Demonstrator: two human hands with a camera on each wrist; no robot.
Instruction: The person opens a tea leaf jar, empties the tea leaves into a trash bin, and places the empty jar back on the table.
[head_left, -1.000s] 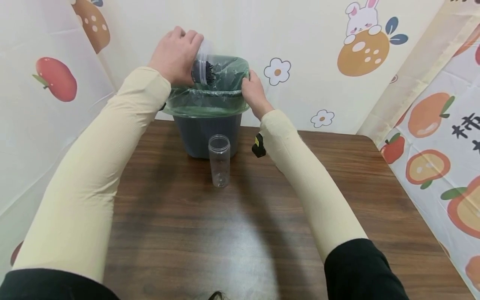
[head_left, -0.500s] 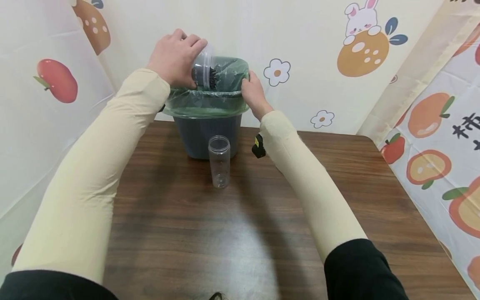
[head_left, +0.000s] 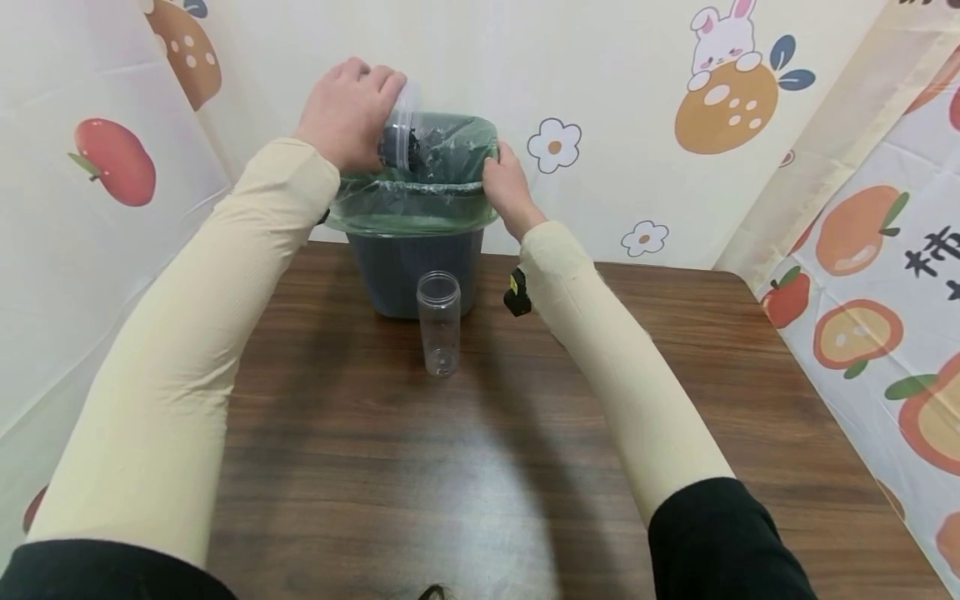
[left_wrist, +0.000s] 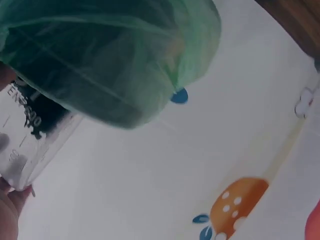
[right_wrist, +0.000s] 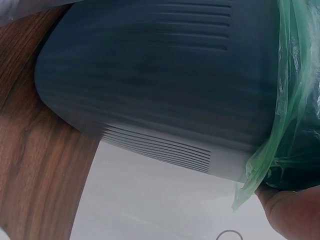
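My left hand grips a clear plastic container and holds it on its side, mouth pointing right, over a dark trash bin. Black loose bits lie near its mouth. In the left wrist view, printed measuring marks show on the container, partly behind the green bag. That thin green bag lines the bin and folds over its rim. At the bin's right side, my right hand holds the rim and liner, its thumb outside; the other fingers are mostly hidden.
A clear, tall jar without a lid stands upright just in front of the bin. The wooden table ends at a printed cloth wall behind the bin. Printed cloth also hangs at both sides.
The container in my left hand shifts slightly right, then back left, and the black bits near its mouth change position. My right hand stays at the rim.
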